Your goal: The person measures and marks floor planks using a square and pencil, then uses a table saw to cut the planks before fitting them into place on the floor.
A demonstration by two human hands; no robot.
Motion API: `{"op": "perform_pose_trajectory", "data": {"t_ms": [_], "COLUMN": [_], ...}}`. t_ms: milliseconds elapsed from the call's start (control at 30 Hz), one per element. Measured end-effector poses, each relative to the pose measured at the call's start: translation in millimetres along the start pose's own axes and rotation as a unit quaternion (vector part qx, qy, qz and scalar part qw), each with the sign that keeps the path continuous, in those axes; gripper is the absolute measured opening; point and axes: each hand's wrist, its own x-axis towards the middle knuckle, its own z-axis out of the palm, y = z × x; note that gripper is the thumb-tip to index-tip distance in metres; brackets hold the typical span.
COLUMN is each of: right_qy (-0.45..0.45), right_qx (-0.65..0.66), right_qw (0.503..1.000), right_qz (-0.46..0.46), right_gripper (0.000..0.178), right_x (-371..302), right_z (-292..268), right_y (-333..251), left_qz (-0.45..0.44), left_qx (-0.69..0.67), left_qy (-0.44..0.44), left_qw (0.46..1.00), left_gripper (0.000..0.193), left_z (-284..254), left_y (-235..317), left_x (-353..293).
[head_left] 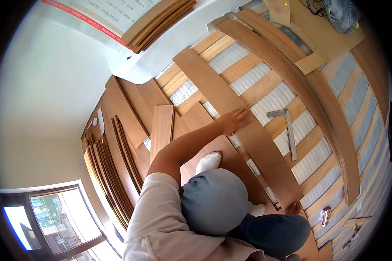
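Observation:
A long brown floorboard (265, 150) lies slantwise across wooden battens, with a narrow gap between it and the laid boards on its left. My left hand (236, 122) rests flat on its middle, fingers stretched out. At the board's near end, my right hand (294, 209) has its fingers curled round the corner; my knee hides part of this hand. To the right of the board, a metal try square (290, 135) lies over the battens and the white underlay (274, 101).
Stacked floorboards (111, 174) stand along the left, with more boards (161, 24) at the far wall. Long boards (331, 126) cross the battens on the right. A fan (340, 16) and cardboard (335, 41) are at the far right. A small box-shaped item (325, 216) lies near right.

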Motion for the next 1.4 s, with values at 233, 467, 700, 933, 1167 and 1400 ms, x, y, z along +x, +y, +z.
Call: {"op": "perform_pose_trajectory", "data": {"t_ms": [233,467,700,933,1167,1400], "right_qy": [0.082,0.107,0.131,0.096,0.057,0.113], "right_qx": [0.208,0.202,0.232,0.187,0.190,0.236], "right_qw": [0.975,0.973,0.963,0.977,0.980,0.965], "right_qz": [-0.003,0.039,0.032,0.046,0.030,0.035], "right_gripper": [0.022,0.016,0.015,0.013,0.010,0.018], "right_x": [-9.5,-10.4,-4.3,-2.1,-7.3,-22.2], "right_z": [16.1,19.2,17.5,5.8,17.4,-1.4], "right_y": [-21.9,-24.4,-12.2,-3.6,7.7,0.3], "left_qz": [0.115,0.133,0.133,0.120,0.095,0.121], "left_qx": [0.036,0.038,0.042,0.047,0.023,-0.055], "left_qy": [-0.177,-0.109,-0.105,-0.144,-0.181,-0.082], "left_qw": [0.977,0.984,0.985,0.981,0.979,0.988], "left_gripper": [0.140,0.132,0.131,0.132,0.133,0.129], "left_z": [-10.3,1.3,4.5,9.3,-4.5,13.5], "left_y": [-16.2,-21.4,-16.2,-13.0,-24.7,-7.0], "left_x": [64.7,57.5,65.4,57.0,34.0,79.3]}}
